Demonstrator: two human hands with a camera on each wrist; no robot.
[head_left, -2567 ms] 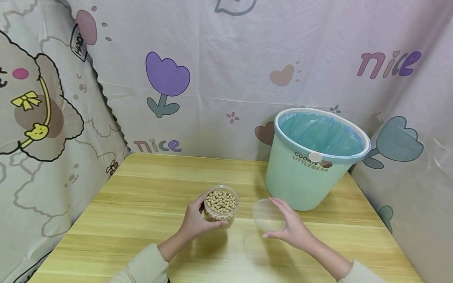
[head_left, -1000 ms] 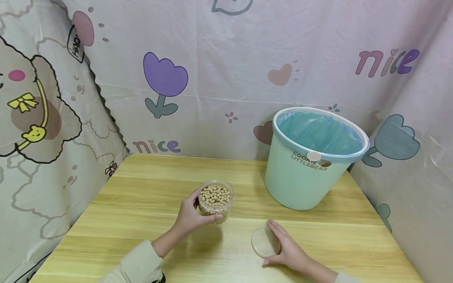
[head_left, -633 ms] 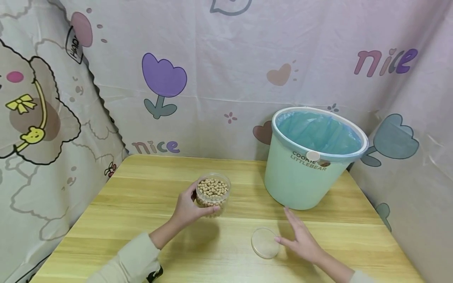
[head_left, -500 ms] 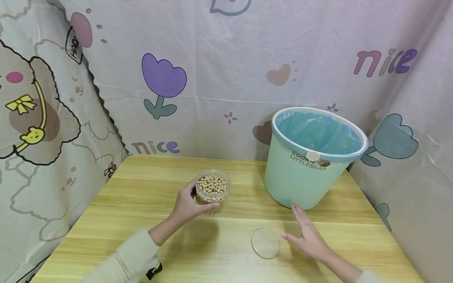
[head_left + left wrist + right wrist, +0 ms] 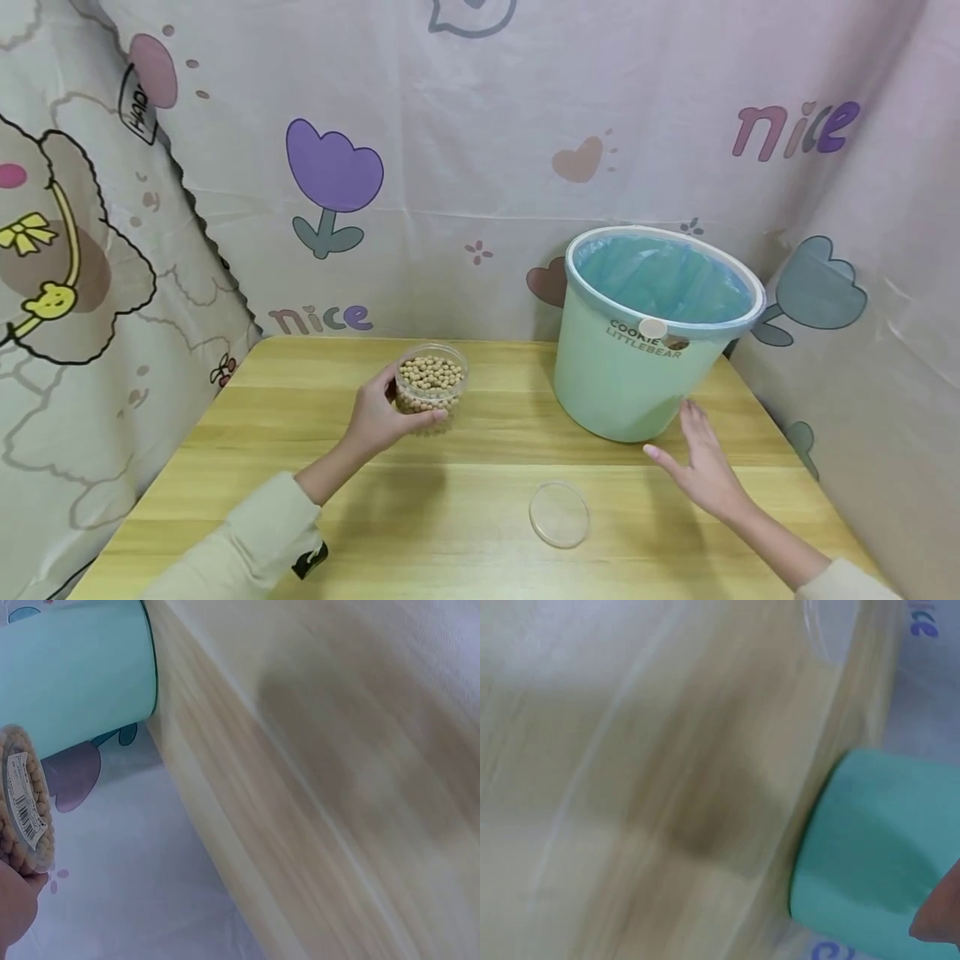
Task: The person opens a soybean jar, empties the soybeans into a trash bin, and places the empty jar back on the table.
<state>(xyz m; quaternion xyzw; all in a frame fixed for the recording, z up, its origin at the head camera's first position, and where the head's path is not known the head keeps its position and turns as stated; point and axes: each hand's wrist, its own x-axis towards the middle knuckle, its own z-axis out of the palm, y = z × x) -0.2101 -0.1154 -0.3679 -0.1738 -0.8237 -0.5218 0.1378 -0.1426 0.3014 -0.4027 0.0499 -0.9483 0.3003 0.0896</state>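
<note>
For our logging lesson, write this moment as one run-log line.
left hand: holds open jar aloft; right hand: empty, near bin; lid: on table

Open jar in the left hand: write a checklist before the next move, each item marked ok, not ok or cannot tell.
1. Left hand grips jar: ok.
2. Jar off the table: ok, underside shows in left wrist view.
3. Jar covered against spills: not ok, lid lies on the table.
4. Right hand free: ok, holds nothing.
5. Bin lined: ok, blue bag inside.
6. Right hand apart from bin: cannot tell.
</note>
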